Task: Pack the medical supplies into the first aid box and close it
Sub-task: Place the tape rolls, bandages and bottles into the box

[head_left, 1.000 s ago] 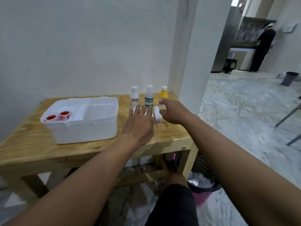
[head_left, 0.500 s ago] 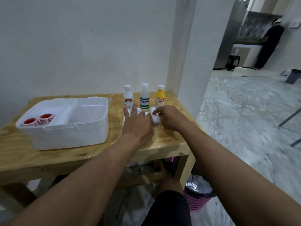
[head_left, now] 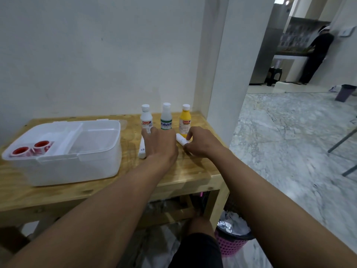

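Wooden table (head_left: 193, 176) by a white wall, as I logged it:
- First aid box (head_left: 77, 167): open, at left, red tape rolls (head_left: 41, 145) inside.
- Left hand (head_left: 160, 147): fingers straight, lying over one white bandage roll (head_left: 142, 149).
- Right hand (head_left: 201, 145): fingertips pinched a second roll (head_left: 180, 139) near three bottles (head_left: 166, 120), well apart from the box.

On the wooden table (head_left: 193, 176), a white box (head_left: 77, 167) sits toward the left edge. Near the back right corner stand three bottles (head_left: 166, 118), with two white rolls (head_left: 142, 149) just before them.
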`<action>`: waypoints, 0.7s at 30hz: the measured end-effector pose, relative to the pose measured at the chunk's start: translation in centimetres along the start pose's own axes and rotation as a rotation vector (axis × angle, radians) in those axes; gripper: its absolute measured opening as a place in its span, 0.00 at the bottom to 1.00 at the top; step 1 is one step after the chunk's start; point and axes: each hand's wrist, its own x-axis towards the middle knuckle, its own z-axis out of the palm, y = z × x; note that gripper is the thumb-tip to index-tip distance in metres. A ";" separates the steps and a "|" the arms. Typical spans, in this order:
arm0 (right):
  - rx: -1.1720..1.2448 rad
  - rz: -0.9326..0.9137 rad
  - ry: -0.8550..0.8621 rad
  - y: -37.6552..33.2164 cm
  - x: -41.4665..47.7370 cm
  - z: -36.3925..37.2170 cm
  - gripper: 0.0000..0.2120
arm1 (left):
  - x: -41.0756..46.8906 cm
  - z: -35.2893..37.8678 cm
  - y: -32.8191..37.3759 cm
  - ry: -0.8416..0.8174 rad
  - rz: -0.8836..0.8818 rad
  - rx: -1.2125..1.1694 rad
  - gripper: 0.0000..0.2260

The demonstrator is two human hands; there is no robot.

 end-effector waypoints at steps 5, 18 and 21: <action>0.026 -0.011 -0.037 0.0 -0.6 -0.5 0.19 | 0.3 0.2 -0.2 0.062 -0.104 -0.128 0.04; 0.098 -0.047 0.059 -6.8 -2.8 -5.5 0.15 | -0.1 -9.5 -5.5 0.125 -0.249 -0.507 0.08; 0.126 -0.057 0.054 -9.7 -2.9 -5.7 0.12 | -0.2 -11.5 -8.3 0.128 -0.302 -0.562 0.09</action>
